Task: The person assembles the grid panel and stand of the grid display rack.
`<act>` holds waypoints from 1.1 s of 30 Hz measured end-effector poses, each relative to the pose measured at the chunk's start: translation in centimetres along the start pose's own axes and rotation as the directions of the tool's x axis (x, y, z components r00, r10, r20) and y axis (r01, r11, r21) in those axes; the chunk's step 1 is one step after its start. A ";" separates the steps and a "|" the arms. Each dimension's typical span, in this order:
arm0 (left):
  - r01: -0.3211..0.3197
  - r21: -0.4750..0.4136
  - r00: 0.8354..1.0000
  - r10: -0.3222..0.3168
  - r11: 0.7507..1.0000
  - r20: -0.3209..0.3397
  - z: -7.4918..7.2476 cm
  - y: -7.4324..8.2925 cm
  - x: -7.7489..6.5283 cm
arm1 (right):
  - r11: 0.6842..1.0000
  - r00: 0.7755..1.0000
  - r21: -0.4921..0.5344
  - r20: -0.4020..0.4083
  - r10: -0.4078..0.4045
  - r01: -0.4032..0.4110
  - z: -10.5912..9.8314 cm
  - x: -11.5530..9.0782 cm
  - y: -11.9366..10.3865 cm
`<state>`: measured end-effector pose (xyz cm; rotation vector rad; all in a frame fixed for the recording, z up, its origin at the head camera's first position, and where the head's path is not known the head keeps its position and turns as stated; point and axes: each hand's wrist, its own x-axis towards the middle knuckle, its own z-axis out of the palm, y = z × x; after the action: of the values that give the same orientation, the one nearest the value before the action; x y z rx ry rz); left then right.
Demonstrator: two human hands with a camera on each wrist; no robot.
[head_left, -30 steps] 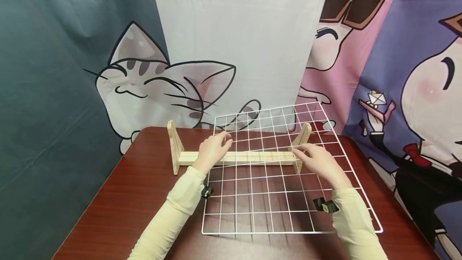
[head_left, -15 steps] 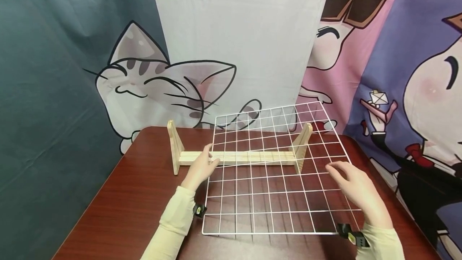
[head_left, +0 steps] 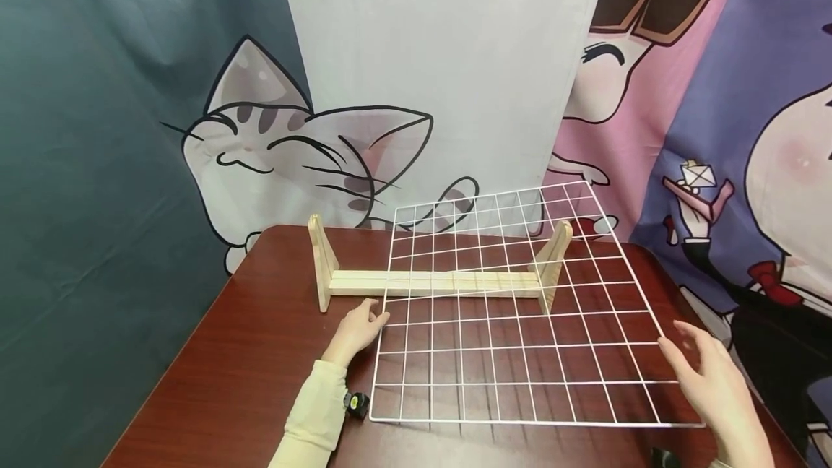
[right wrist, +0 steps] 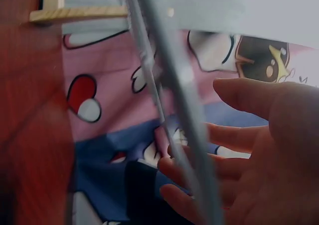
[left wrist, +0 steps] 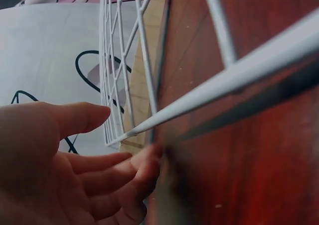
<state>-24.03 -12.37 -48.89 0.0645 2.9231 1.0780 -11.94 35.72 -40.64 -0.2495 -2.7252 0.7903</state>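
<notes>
A white wire grid panel (head_left: 520,422) leans tilted across a low wooden stand (head_left: 364,283), its near edge low at the front of the table. My left hand (head_left: 354,329) is at the panel's left edge. In the left wrist view, thumb and fingers lie apart with the edge rod (left wrist: 199,101) just beyond their tips, and nothing is gripped. At the right edge my right hand (head_left: 713,380) has its thumb and fingers spread. The right wrist view shows the fingers (right wrist: 224,165) around the blurred edge rod (right wrist: 172,65); contact there is unclear.
The stand's two upright end pieces (head_left: 321,266) rise at left and right, the right one behind the wires. A reddish-brown table (head_left: 214,381) carries everything. Behind it hangs a curtain (head_left: 455,56) printed with a cat and cartoon figures.
Both hands have moved apart and toward me, from above the middle of the panel out to its left and right edges. The head view has shifted slightly. The panel stays where it was.
</notes>
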 end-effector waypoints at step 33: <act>0.275 -0.612 0.789 0.190 0.741 0.584 -2.3 -2.3 -1.7 | 0.960 0.969 0.205 -0.114 0.218 -0.192 4.2 -2.4 1.6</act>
<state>-22.46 -15.68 -48.63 0.2688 1.8127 1.6534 -10.91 34.40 -45.44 -0.5292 -2.5014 1.0461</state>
